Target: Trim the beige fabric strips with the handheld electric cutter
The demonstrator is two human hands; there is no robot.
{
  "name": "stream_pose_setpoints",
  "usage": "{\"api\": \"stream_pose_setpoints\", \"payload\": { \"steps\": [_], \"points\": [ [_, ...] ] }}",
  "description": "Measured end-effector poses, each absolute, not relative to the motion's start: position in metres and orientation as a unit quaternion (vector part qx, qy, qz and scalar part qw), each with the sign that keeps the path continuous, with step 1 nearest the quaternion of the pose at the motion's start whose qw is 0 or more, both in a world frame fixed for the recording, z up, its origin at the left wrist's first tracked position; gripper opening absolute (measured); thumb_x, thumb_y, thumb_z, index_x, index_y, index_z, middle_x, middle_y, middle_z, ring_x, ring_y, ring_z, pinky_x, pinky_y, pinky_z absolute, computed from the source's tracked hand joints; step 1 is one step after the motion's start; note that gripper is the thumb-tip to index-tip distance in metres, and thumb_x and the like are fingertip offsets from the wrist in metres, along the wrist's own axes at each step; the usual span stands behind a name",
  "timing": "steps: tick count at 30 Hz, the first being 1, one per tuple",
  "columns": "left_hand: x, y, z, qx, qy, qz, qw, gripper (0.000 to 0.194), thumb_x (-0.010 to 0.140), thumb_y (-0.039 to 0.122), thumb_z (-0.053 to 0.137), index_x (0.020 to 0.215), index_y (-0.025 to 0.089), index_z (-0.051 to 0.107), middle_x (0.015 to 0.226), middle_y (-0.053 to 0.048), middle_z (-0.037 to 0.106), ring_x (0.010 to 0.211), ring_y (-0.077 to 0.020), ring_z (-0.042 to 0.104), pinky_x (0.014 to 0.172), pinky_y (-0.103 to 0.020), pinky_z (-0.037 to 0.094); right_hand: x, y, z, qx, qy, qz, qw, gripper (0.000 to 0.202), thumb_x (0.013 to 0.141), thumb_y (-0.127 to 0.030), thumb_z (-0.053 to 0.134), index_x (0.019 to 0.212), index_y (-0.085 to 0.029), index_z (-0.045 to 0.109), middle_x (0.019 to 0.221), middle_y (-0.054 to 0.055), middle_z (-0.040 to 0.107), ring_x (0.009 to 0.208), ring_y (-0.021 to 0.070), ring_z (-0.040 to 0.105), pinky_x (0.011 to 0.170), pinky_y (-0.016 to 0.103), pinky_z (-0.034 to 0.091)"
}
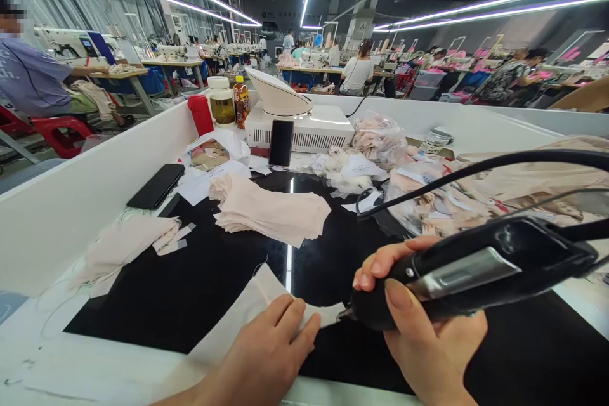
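Note:
My right hand [428, 323] is wrapped around a black corded handheld tool [466, 266] with a silver panel and a small pointed metal tip. That tip meets the right end of a pale fabric strip [328, 314]; whether it cuts in cannot be made out. My left hand [271, 349] presses the strip down with bent fingers held close together, just left of the tip. The strip's wider part [233, 317] spreads toward me on a glossy black board [190, 292]. Beyond my hands lies a stack of pale pink fabric pieces [271, 206].
More fabric pieces [128, 244] lie at left, near a black phone [157, 186]. A second phone [281, 143] leans on a white machine [299, 124]. Bagged scraps [428, 190] crowd the right, under the tool's cable [476, 168]. A low white wall [157, 124] borders the table. People sit at sewing tables beyond.

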State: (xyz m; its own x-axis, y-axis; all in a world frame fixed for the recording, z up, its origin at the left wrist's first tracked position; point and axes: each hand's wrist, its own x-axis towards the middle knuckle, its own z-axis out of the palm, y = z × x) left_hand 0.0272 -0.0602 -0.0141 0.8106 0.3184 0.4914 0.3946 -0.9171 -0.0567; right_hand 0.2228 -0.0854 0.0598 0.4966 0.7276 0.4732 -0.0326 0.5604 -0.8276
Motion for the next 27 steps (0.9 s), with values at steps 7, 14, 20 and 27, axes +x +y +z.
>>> {"api": "stream_pose_setpoints", "payload": {
  "steps": [7,14,20,27],
  "points": [
    [0.027,-0.06,-0.021,-0.95,-0.185,-0.239,0.073,0.032,0.103,0.008,0.048,0.133,0.007,0.061,0.116,-0.014,0.072,0.112,-0.0254,0.068,0.097,-0.035,0.06,0.211,-0.072,0.063,-0.374,-0.435,0.266,0.775,0.034,0.088,-0.033,0.085,0.114,-0.03,0.062,0.082,-0.004,0.066,0.063,0.0145,0.066,0.06,0.031,0.06],
    [0.028,-0.062,-0.02,-0.948,-0.201,-0.236,0.072,0.032,0.103,0.011,0.052,0.134,0.01,0.061,0.116,-0.014,0.07,0.108,-0.0269,0.069,0.091,-0.035,0.062,0.204,-0.069,0.063,-0.376,-0.442,0.273,0.767,0.033,0.09,-0.032,0.084,0.112,-0.029,0.061,0.08,-0.005,0.066,0.062,0.0132,0.064,0.056,0.028,0.057],
    [0.032,-0.06,-0.01,-0.934,-0.239,-0.254,0.078,0.025,0.109,0.018,0.047,0.125,0.016,0.066,0.11,-0.015,0.069,0.108,-0.027,0.068,0.094,-0.038,0.063,0.204,-0.066,0.061,-0.365,-0.436,0.295,0.768,0.03,0.093,-0.03,0.081,0.115,-0.03,0.061,0.081,-0.005,0.067,0.065,0.0129,0.067,0.061,0.029,0.059],
    [0.032,-0.061,-0.013,-0.929,-0.249,-0.268,0.063,0.025,0.108,0.021,0.052,0.128,0.017,0.067,0.116,-0.017,0.068,0.111,-0.0295,0.067,0.094,-0.041,0.064,0.198,-0.061,0.06,-0.364,-0.44,0.29,0.768,0.029,0.092,-0.029,0.081,0.114,-0.03,0.062,0.081,-0.006,0.068,0.062,0.0123,0.067,0.061,0.028,0.06]
  ]
}}
